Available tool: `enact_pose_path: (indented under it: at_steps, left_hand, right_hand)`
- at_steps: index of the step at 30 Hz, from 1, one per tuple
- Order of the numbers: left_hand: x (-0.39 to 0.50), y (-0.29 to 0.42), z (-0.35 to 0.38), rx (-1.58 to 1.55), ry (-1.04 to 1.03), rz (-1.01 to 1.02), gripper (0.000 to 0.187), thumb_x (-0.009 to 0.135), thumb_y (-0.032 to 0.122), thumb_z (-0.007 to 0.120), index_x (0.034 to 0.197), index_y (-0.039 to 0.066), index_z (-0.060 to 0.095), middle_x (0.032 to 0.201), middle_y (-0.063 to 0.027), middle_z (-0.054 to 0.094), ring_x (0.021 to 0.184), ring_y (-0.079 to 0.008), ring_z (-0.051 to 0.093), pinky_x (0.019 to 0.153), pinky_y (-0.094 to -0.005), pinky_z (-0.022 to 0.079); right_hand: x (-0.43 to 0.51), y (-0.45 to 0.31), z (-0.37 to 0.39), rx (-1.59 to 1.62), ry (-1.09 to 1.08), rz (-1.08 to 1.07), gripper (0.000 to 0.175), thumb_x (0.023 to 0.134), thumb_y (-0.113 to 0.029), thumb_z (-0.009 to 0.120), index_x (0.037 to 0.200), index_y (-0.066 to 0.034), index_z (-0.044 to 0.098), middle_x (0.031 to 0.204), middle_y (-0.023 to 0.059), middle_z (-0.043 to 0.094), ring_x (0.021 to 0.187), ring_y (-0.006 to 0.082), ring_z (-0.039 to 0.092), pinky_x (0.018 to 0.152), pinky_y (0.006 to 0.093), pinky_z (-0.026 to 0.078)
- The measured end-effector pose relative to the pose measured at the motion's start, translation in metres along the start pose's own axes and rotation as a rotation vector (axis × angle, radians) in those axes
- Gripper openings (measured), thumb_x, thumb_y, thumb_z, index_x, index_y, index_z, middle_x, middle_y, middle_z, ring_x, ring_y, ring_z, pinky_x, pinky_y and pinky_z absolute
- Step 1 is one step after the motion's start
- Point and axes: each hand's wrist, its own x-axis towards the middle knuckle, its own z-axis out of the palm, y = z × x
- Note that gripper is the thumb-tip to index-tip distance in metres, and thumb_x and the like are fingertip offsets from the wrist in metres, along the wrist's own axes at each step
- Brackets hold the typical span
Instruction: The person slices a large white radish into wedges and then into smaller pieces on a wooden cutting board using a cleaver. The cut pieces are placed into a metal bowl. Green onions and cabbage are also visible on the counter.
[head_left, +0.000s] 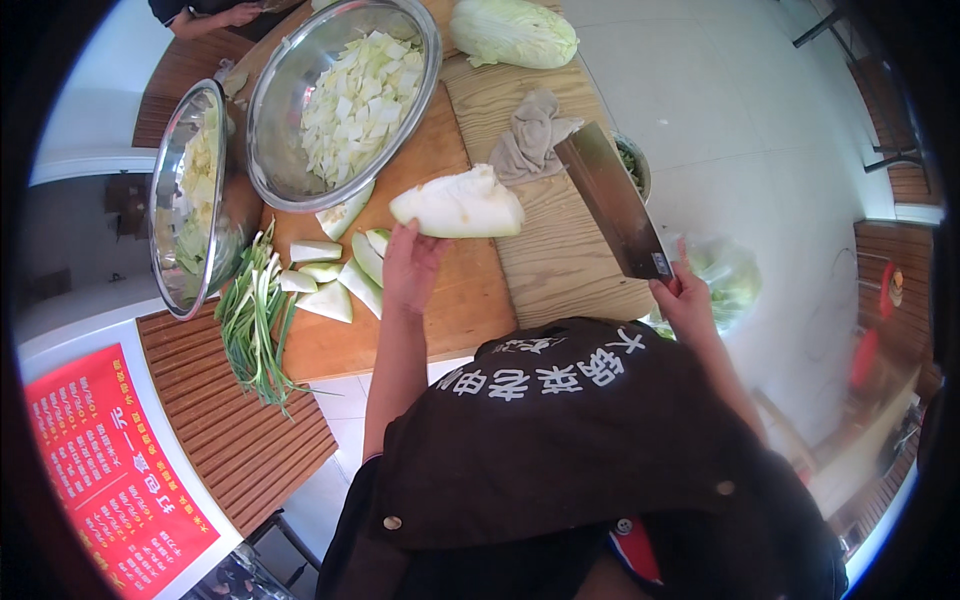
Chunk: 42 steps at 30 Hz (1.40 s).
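My left hand (411, 262) holds a large wedge of winter melon (461, 204) by its left end, over the wooden cutting board (472, 289). The wedge has white flesh and pale green rind. In my right hand (684, 300) is the handle of a broad cleaver (611, 199), its blade pointing up and left past the table's right edge. Several smaller melon pieces (326, 301) lie on the board left of my left hand. Beside them is a bunch of green onions (259, 322), hanging over the board's left edge.
A steel bowl of chopped cabbage (262, 176) stands at the back, with another bowl (219, 247) to its left. A crumpled cloth (529, 139) and a napa cabbage (514, 34) lie on the table. A bag of greens (720, 281) is at right. Another person's hand (244, 13) shows top left.
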Motion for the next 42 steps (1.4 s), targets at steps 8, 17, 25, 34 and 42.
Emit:
enact_pose_path:
  at_steps: [8,17,25,34,42]
  left_hand:
    - [0.047,-0.12,-0.033,-0.498,-0.415,-0.37,0.029,0.09,0.028,0.04,0.1,0.004,0.054,0.088,-0.0122,0.061,0.08,-0.0233,0.061,0.07,-0.0366,0.05]
    - [0.049,-0.079,0.048,-0.229,-0.063,-0.615,0.022,0.088,0.02,0.038,0.091,0.002,0.051,0.077,-0.0117,0.057,0.066,-0.0221,0.055,0.061,-0.0336,0.049]
    - [0.045,-0.074,0.043,-0.42,-0.3,-0.695,0.033,0.089,0.023,0.036,0.105,0.0,0.051,0.085,-0.0114,0.057,0.073,-0.0225,0.054,0.069,-0.0353,0.047]
    - [0.028,-0.081,0.041,0.379,-0.139,-0.18,0.031,0.091,0.02,0.04,0.111,0.0,0.051,0.093,-0.0118,0.058,0.083,-0.0251,0.059,0.073,-0.0375,0.05]
    - [0.005,-0.053,0.077,0.122,0.073,-0.295,0.035,0.086,0.024,0.052,0.114,0.003,0.049,0.098,-0.0108,0.059,0.085,-0.0196,0.061,0.072,-0.0331,0.052]
  right_hand:
    - [-0.018,-0.039,-0.011,-0.252,-0.035,-0.676,0.037,0.066,-0.009,0.068,0.102,-0.0109,0.06,0.066,0.003,0.054,0.048,0.0172,0.052,0.047,0.0301,0.042]
    - [-0.009,-0.055,-0.001,-0.6,0.0,-1.178,0.048,0.062,-0.017,0.063,0.11,-0.0157,0.057,0.065,0.0001,0.048,0.055,0.0181,0.053,0.049,0.0301,0.043]
    - [-0.006,-0.05,-0.001,-0.541,-0.011,-1.136,0.055,0.058,-0.017,0.066,0.112,-0.0129,0.055,0.063,0.0013,0.048,0.054,0.0195,0.052,0.049,0.0317,0.042]
    - [-0.002,-0.036,-0.001,-0.596,0.044,-1.035,0.056,0.056,-0.018,0.071,0.109,-0.014,0.056,0.063,0.0018,0.048,0.056,0.0193,0.054,0.049,0.0326,0.044]
    - [0.001,-0.014,0.004,-0.589,0.144,-0.966,0.05,0.057,-0.015,0.071,0.106,-0.0125,0.058,0.062,0.0021,0.049,0.054,0.019,0.054,0.047,0.0324,0.044]
